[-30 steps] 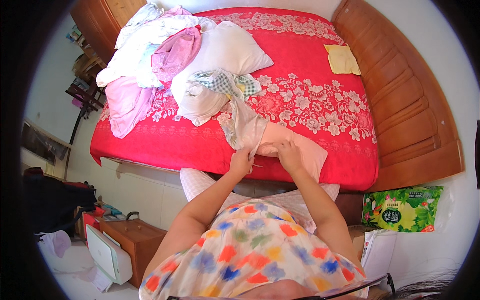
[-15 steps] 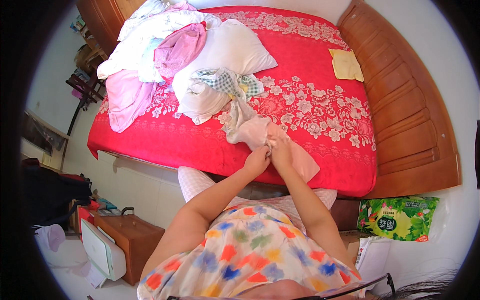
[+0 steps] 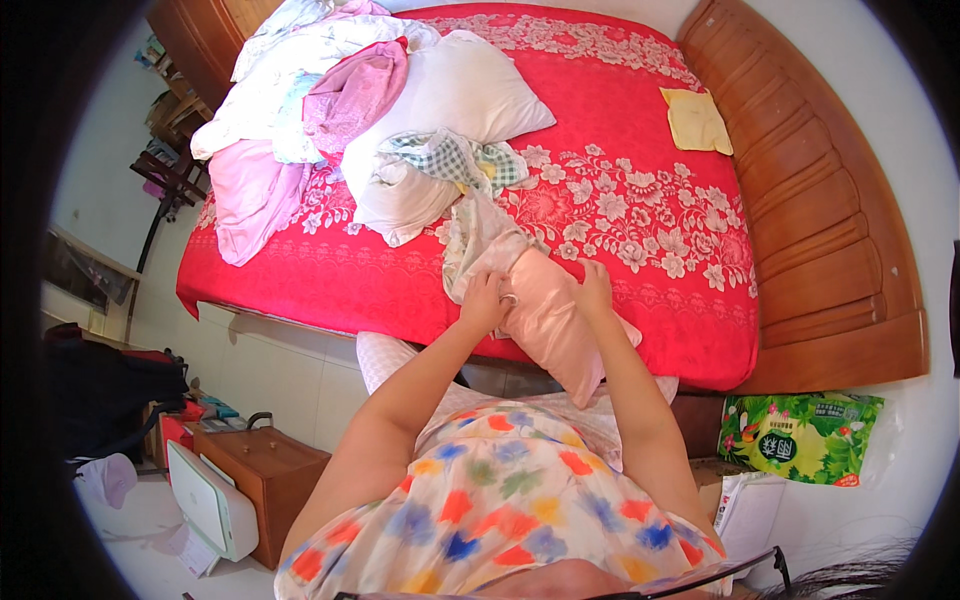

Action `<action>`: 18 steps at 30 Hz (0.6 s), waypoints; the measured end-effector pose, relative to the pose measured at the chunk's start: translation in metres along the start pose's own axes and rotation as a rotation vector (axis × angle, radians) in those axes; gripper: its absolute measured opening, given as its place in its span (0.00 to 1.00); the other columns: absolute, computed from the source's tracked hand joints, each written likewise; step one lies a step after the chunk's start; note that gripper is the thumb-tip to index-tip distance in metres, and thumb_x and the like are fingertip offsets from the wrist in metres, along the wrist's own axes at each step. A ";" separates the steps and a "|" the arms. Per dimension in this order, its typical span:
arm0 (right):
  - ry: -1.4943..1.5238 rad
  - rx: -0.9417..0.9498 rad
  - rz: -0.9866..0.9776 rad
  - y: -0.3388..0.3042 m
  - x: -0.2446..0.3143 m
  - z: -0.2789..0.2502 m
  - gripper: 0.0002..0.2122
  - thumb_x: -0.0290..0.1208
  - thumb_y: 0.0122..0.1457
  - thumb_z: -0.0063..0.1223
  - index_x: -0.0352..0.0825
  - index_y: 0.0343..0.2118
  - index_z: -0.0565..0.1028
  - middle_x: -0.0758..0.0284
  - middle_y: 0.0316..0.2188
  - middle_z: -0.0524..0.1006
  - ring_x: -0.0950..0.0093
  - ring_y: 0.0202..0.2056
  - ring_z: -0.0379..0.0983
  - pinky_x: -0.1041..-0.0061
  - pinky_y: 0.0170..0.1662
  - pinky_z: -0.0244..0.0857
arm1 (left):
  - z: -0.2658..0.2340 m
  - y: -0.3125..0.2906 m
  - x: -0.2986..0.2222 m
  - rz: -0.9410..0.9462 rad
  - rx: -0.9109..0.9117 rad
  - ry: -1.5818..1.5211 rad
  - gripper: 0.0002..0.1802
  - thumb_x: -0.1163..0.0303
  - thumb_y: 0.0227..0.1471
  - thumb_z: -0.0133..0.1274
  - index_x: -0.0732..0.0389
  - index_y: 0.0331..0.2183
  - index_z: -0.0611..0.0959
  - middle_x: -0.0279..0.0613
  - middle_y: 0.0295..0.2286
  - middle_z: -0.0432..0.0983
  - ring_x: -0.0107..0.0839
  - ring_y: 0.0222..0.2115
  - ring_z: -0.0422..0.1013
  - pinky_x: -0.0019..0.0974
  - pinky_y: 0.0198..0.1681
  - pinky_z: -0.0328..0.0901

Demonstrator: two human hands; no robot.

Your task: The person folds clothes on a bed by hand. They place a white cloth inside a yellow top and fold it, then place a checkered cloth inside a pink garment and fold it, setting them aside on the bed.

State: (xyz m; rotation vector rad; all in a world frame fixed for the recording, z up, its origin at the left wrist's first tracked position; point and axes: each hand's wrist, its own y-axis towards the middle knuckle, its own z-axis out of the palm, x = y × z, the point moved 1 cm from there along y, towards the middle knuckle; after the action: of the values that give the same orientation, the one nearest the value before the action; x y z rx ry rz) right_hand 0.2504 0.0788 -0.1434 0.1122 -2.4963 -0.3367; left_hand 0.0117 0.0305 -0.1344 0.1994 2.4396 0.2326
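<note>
A pink satin pillowcase lies slantwise at the bed's near edge, its near corner hanging over toward my lap. I cannot tell whether anything fills it. My left hand grips its left edge, fingers curled into the fabric. On the opposite edge, my right hand is closed round the cloth, with its fingertips partly hidden. A pale patterned cloth lies crumpled against the pillowcase's far end. Just beyond that rests a green-and-white checked cloth, draped over a white pillow.
A red floral sheet covers the bed. Pink and white bedding is heaped at the far left. A folded yellow cloth lies by the wooden headboard. Below stand a brown cabinet, a white printer and a green package.
My hands were together at a bunched part of the pillowcase. They have moved apart to its two sides, and the pink fabric now lies spread between them, nearer to me.
</note>
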 end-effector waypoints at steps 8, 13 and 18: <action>0.249 0.508 0.270 -0.011 -0.004 -0.002 0.36 0.50 0.53 0.56 0.31 0.58 0.61 0.48 0.54 0.67 0.57 0.56 0.64 0.63 0.58 0.56 | 0.002 -0.015 0.021 0.006 0.061 -0.026 0.20 0.66 0.43 0.57 0.59 0.40 0.75 0.52 0.43 0.68 0.52 0.46 0.65 0.47 0.48 0.62; 0.327 0.462 0.155 -0.037 0.031 -0.018 0.31 0.44 0.49 0.61 0.31 0.53 0.67 0.52 0.49 0.72 0.57 0.51 0.67 0.61 0.53 0.60 | -0.011 -0.015 0.037 -0.209 0.141 -0.177 0.15 0.64 0.47 0.56 0.63 0.35 0.78 0.52 0.38 0.74 0.50 0.40 0.70 0.46 0.42 0.64; 0.131 0.190 0.069 -0.081 0.041 -0.007 0.30 0.41 0.46 0.64 0.30 0.51 0.69 0.52 0.44 0.74 0.55 0.47 0.69 0.61 0.50 0.62 | -0.020 -0.001 0.017 -0.114 -0.001 -0.151 0.16 0.64 0.46 0.59 0.60 0.37 0.77 0.47 0.33 0.73 0.47 0.36 0.71 0.43 0.38 0.65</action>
State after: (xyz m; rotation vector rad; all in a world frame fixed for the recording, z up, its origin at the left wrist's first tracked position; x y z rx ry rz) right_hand 0.2212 -0.0072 -0.1359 0.1200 -2.3911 -0.0606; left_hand -0.0139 0.0303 -0.1302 0.0735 2.2920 0.1623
